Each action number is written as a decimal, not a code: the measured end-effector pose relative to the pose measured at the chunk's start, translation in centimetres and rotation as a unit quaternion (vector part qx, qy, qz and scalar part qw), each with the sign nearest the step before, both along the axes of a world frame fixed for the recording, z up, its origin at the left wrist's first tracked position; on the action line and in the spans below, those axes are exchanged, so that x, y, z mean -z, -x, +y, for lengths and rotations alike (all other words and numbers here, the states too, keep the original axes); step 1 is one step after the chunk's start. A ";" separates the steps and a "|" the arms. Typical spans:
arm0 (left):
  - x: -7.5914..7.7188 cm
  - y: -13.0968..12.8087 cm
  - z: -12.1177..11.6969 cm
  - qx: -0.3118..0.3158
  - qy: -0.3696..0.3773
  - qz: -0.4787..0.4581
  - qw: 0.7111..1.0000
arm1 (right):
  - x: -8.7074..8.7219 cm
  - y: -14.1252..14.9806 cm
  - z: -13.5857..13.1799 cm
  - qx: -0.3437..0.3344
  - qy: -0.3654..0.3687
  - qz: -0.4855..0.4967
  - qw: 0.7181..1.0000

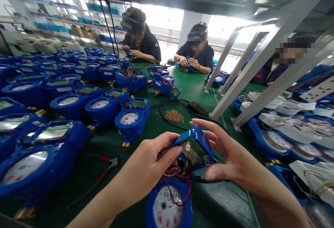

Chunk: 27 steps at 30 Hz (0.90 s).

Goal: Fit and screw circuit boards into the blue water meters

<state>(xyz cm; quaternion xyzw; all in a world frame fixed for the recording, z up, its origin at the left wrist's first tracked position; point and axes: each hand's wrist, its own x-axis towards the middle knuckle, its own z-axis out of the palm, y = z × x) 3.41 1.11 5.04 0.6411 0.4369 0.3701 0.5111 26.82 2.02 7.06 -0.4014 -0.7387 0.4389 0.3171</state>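
Note:
A blue water meter (pixel 168 205) with a round white dial lies in front of me, its red, black and yellow wires (pixel 180 174) exposed. Above the dial, its blue display housing (pixel 193 148) is tilted up on edge. My left hand (pixel 153 162) grips that housing from the left, thumb on its front face and fingers mostly hidden behind. Around the right side curves my right hand (pixel 229 155), its fingertips at the housing's back and top edge, its thumb below the lower corner beside a black cable (pixel 206 180).
Rows of blue meters (pixel 69 101) fill the left side. Red-handled cutters (pixel 104 170) lie left of my forearm. Small brass screws (pixel 174 116) form a pile beyond my hands. Metal posts (pixel 250 71) and trays of meter parts (pixel 284 141) stand right. Two co-workers (pixel 195 47) sit opposite; another person is at right.

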 end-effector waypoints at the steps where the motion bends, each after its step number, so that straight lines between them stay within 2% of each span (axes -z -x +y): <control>1: -0.3 -0.4 -0.1 0.002 -0.020 0.005 1.000 | -0.2 0.1 0.0 0.010 0.037 0.017 0.999; 3: -0.7 -1.1 -0.3 0.002 -0.047 0.006 0.999 | -0.1 0.4 0.0 0.020 0.080 0.034 0.996; 6: -0.3 -1.4 -0.8 -0.012 -0.020 -0.026 0.999 | 0.4 0.9 -0.2 0.042 0.101 0.040 0.993; 9: 0.4 -1.1 -1.6 -0.087 0.010 -0.054 0.995 | 0.8 1.1 -0.6 0.088 0.104 0.039 0.990; 12: 0.4 -0.9 -2.9 -0.146 -0.015 -0.019 0.989 | 0.8 1.3 -1.1 0.110 0.110 0.036 0.987; 15: -0.2 -1.2 -4.1 -0.147 -0.059 0.045 0.986 | 0.5 1.7 -1.5 0.124 0.102 0.039 0.986; 18: -0.5 -1.7 -4.6 -0.152 -0.058 0.064 0.985 | 0.1 2.0 -2.0 0.147 0.050 0.015 0.988; 21: -0.1 -2.1 -4.4 -0.150 -0.009 0.035 0.988 | -0.3 2.3 -2.6 0.168 -0.051 -0.031 0.984; 24: 0.4 -2.2 -3.9 -0.124 0.014 -0.001 0.992 | -0.5 2.5 -3.2 0.181 -0.149 -0.066 0.970; 27: 0.6 -2.3 -3.6 -0.083 0.047 -0.043 0.995 | -0.5 2.7 -3.8 0.190 -0.205 -0.085 0.956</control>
